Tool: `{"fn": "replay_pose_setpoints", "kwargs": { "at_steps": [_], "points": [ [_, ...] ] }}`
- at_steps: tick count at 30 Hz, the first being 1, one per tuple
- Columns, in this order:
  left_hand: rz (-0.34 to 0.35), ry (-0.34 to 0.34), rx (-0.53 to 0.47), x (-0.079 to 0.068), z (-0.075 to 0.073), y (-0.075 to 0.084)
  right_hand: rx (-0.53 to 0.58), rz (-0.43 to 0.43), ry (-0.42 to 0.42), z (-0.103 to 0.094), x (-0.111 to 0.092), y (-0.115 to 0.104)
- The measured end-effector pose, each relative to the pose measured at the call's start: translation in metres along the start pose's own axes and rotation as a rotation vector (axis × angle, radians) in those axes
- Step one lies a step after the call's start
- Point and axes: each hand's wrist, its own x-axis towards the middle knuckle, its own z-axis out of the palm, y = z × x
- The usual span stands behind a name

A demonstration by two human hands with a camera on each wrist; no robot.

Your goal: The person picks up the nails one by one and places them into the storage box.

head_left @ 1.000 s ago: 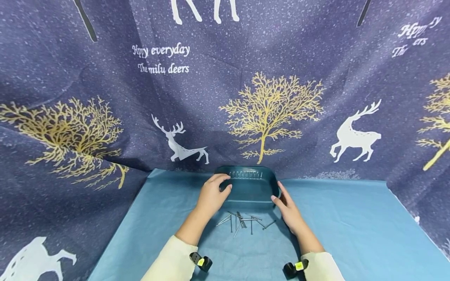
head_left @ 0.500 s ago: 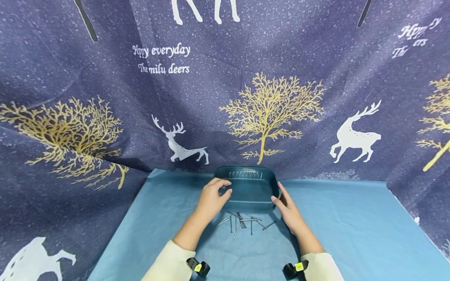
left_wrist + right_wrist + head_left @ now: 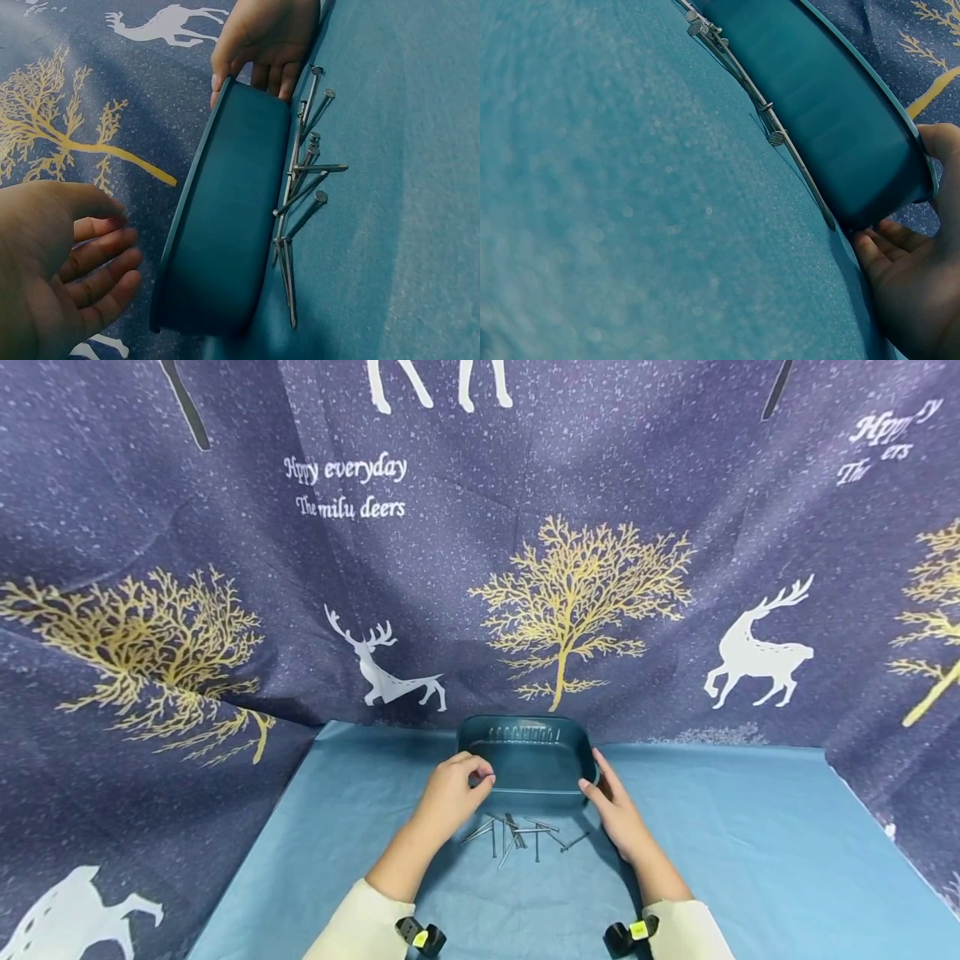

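A dark teal plastic tray with a row of ribs on its far wall stands at the back of the table. My right hand holds its right end, thumb on the rim and fingers low against the outside, as the right wrist view shows. Over the near left corner hovers my left hand, thumb and index close together. In the left wrist view that hand is loosely curled, apart from the tray's wall, with nothing visible in it. Several steel nails lie scattered just in front of the tray.
Blue cloth covers the table. A dark blue curtain printed with deer and golden trees hangs right behind the tray and along the left side. Black wrist cameras sit on both cuffs.
My left hand has drawn slightly down toward the tray's near left corner, and its index finger and thumb have come closer together. The right hand, tray and nails have stayed put.
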Motion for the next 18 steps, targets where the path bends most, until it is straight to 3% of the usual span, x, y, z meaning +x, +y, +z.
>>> {"fn": "replay_pose_setpoints", "kwargs": {
  "at_steps": [6,14,18],
  "points": [
    [-0.012,-0.056,0.003,-0.0027,0.0006,-0.0006,0.004,-0.001,0.0,-0.0004,0.0003,0.0003],
    [-0.036,-0.06,0.026,-0.0061,-0.0013,-0.0004,0.0,-0.002,0.002,-0.0004,0.0008,0.0003],
    [-0.037,-0.096,0.055,-0.01,-0.0023,-0.0014,-0.003,0.0,0.002,0.0004,0.0001,0.0002]
  ]
}}
